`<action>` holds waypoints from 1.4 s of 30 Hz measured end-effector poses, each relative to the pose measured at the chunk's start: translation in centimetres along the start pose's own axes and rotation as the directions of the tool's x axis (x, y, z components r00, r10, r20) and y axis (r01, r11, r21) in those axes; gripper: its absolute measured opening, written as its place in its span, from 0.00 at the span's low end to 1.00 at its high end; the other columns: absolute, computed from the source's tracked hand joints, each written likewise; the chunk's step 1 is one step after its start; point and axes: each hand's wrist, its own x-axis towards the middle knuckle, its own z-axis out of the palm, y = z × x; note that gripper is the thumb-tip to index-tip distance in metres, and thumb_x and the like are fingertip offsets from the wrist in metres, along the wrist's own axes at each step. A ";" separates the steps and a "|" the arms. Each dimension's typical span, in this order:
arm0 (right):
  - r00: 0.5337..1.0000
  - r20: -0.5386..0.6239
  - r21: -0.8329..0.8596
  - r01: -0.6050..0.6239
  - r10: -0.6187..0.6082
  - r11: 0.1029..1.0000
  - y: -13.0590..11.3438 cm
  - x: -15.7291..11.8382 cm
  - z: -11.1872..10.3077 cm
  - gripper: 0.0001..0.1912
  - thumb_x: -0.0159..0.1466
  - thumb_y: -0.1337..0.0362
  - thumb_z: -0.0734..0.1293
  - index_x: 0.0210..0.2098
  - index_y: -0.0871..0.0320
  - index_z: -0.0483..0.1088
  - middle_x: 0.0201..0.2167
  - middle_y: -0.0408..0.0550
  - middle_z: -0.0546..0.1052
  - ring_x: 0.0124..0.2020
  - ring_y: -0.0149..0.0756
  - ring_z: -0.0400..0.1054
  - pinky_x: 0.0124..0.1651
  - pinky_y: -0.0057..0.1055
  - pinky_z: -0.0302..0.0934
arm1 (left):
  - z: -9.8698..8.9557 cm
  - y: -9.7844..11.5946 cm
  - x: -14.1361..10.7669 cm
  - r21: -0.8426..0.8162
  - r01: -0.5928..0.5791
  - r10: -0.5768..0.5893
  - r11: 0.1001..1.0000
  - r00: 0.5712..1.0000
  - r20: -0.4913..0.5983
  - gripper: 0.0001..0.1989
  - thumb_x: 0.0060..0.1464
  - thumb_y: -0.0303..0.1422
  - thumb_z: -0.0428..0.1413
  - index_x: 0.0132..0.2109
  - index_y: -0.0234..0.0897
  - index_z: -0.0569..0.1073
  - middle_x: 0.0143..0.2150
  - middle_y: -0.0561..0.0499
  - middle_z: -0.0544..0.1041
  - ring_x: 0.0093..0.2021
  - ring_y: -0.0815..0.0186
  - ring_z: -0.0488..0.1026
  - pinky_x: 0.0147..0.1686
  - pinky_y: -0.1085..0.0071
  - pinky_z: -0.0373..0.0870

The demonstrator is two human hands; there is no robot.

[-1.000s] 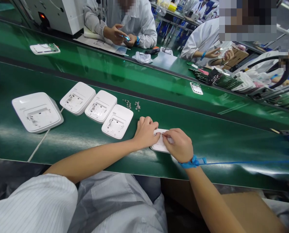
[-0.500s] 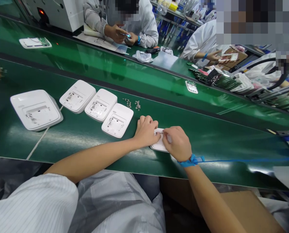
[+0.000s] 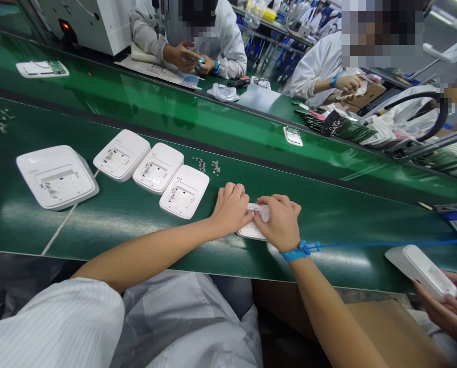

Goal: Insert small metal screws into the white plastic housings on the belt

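Left hand [image 3: 231, 207] is clamping the left end of a white, rounded plastic housing [image 3: 250, 231], fingers curled; right hand [image 3: 279, 220] is bending over its right side, can't tell if pinching anything; housing is lying on the glossy green surface [image 3: 347, 220]; both forearms [image 3: 147, 249] are angling inward.

White plastic device housing [image 3: 250, 231] lying flat on the green workbench [image 3: 339, 220], rounded corner showing, a good chunk's hidden tbh.
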 end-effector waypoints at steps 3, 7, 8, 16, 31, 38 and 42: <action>1.000 0.013 0.009 -0.014 0.014 1.000 0.0 0.1 0.1 0.10 0.59 0.64 0.65 0.42 0.55 0.67 0.39 0.50 0.78 0.49 0.50 0.66 0.48 0.46 0.48 | -0.2 0.1 -0.1 0.082 -0.069 0.069 0.994 0.998 -0.003 0.09 0.59 0.38 0.53 0.37 0.36 0.71 0.47 0.43 0.68 0.50 0.52 0.59 0.43 0.55 0.58; 0.999 0.030 0.020 -0.030 0.030 0.999 0.0 0.2 0.1 0.12 0.58 0.64 0.65 0.42 0.55 0.67 0.40 0.49 0.78 0.48 0.49 0.66 0.48 0.45 0.48 | -0.3 -0.3 0.0 -0.004 -0.057 0.057 0.998 0.998 -0.007 0.09 0.57 0.39 0.55 0.35 0.37 0.69 0.46 0.45 0.69 0.50 0.54 0.60 0.43 0.56 0.58; 0.999 0.029 0.023 -0.033 0.033 0.999 0.0 0.2 0.1 0.12 0.58 0.64 0.65 0.43 0.55 0.67 0.40 0.49 0.78 0.49 0.49 0.66 0.48 0.45 0.47 | -0.3 -0.5 0.0 -0.050 -0.038 0.038 0.998 0.999 -0.010 0.09 0.56 0.38 0.56 0.34 0.37 0.69 0.46 0.45 0.69 0.50 0.54 0.60 0.44 0.56 0.58; 0.998 0.034 0.036 -0.059 0.057 0.998 0.0 0.1 0.2 0.13 0.59 0.64 0.64 0.45 0.56 0.68 0.43 0.50 0.78 0.51 0.49 0.65 0.49 0.45 0.47 | -0.2 -1.2 0.3 -0.200 0.049 -0.051 0.979 0.999 -0.007 0.09 0.51 0.36 0.61 0.31 0.38 0.69 0.44 0.50 0.70 0.50 0.58 0.61 0.44 0.58 0.57; 0.998 -0.051 0.048 -0.040 0.042 0.998 -0.7 0.0 -0.2 0.11 0.61 0.65 0.63 0.43 0.57 0.69 0.41 0.50 0.78 0.50 0.46 0.67 0.52 0.44 0.50 | -0.2 -0.7 0.6 -0.069 -0.014 0.010 0.997 0.999 -0.054 0.09 0.50 0.35 0.61 0.30 0.36 0.69 0.43 0.49 0.72 0.50 0.58 0.62 0.44 0.57 0.55; 0.780 -0.564 -0.003 -0.329 0.270 0.944 4.6 -3.9 -3.1 0.12 0.65 0.59 0.61 0.43 0.58 0.70 0.42 0.58 0.77 0.48 0.51 0.69 0.51 0.50 0.59 | -2.9 0.6 -3.1 0.215 -0.011 0.014 0.977 1.000 -0.010 0.06 0.52 0.33 0.58 0.33 0.35 0.72 0.41 0.44 0.71 0.48 0.54 0.62 0.43 0.55 0.57; 0.614 -0.512 -0.107 -0.739 0.600 0.665 10.1 -8.0 -4.5 0.26 0.67 0.48 0.58 0.53 0.61 0.68 0.50 0.77 0.70 0.48 0.62 0.67 0.41 0.58 0.58 | -4.4 1.1 -7.0 0.366 0.156 -0.123 0.917 0.986 -0.113 0.04 0.53 0.31 0.56 0.33 0.35 0.71 0.37 0.44 0.69 0.44 0.54 0.63 0.41 0.56 0.57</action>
